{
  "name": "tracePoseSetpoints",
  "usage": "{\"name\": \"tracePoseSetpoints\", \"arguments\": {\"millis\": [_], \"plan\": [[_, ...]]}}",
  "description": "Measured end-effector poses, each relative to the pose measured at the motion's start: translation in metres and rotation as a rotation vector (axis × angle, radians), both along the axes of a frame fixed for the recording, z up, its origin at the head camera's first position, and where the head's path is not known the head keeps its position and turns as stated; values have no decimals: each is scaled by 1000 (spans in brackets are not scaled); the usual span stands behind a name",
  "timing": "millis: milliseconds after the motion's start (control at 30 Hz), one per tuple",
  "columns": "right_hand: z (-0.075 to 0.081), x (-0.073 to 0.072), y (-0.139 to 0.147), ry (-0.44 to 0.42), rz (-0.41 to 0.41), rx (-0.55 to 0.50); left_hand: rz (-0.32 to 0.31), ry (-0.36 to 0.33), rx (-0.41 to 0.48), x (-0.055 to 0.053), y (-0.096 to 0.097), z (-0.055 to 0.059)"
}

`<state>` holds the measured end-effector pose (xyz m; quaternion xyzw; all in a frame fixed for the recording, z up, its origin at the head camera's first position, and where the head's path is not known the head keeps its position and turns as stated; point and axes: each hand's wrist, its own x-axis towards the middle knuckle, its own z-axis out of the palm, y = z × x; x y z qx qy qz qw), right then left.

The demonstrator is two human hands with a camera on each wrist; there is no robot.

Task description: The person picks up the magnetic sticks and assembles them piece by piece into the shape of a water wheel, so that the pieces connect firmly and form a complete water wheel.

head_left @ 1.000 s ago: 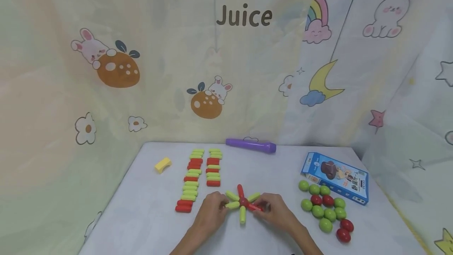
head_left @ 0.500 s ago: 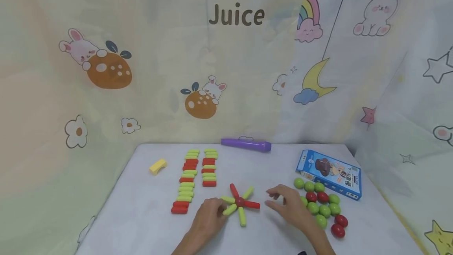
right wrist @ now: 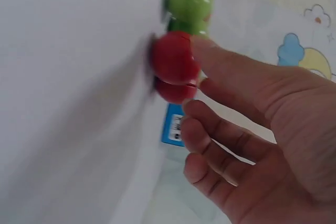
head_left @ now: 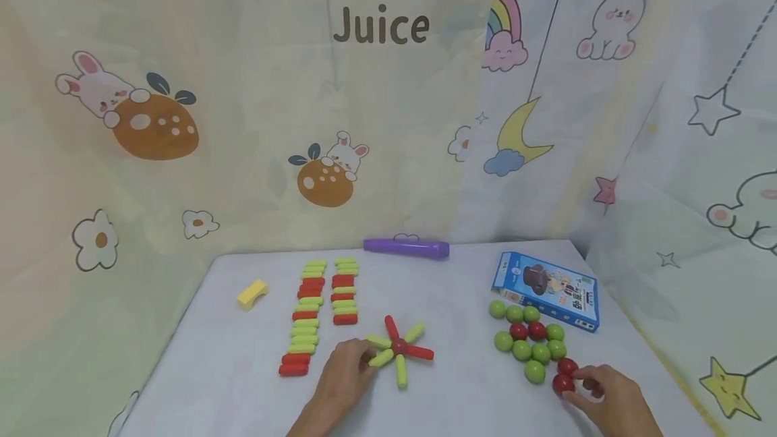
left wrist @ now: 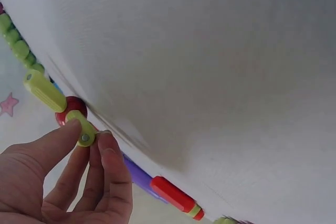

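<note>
A star-shaped piece (head_left: pixel 398 346) lies on the table, with a red ball at its centre and several yellow-green and red rods sticking out. My left hand (head_left: pixel 344 373) pinches one yellow-green rod (left wrist: pixel 83 132) of it between thumb and forefinger; a silvery dot shows on that rod's end. At the right, my right hand (head_left: pixel 613 398) has thumb and forefinger around the nearest red ball (head_left: pixel 562 384). The right wrist view shows the thumb against this ball (right wrist: pixel 174 59), the forefinger partly hidden behind. Another red ball (head_left: pixel 568 365) sits right beside it.
Several green balls (head_left: pixel 521 351) and two more red ones cluster before a blue box (head_left: pixel 552 288). Two columns of red and yellow-green rods (head_left: pixel 305 331) lie left of the star. A purple stick-like object (head_left: pixel 407 248) lies at the back, a yellow arched block (head_left: pixel 251 295) at far left.
My right hand has let go of the star's red rod and moved right to the red balls. My left hand stays on the star. The head view has turned slightly to the right.
</note>
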<state>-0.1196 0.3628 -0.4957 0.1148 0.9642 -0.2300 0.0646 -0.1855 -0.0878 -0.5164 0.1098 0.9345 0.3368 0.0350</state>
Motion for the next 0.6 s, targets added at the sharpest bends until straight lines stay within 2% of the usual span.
{"name": "tracePoseSetpoints", "arguments": {"millis": [133, 400, 600], "plan": [[-14, 2, -2, -8, -14, -8, -5, 7, 1, -1, -1, 0], [-22, 1, -13, -21, -42, -34, -12, 8, -3, -4, -2, 3], [-23, 4, -51, -101, 13, -82, 0, 3, -7, -3, -1, 6]]}}
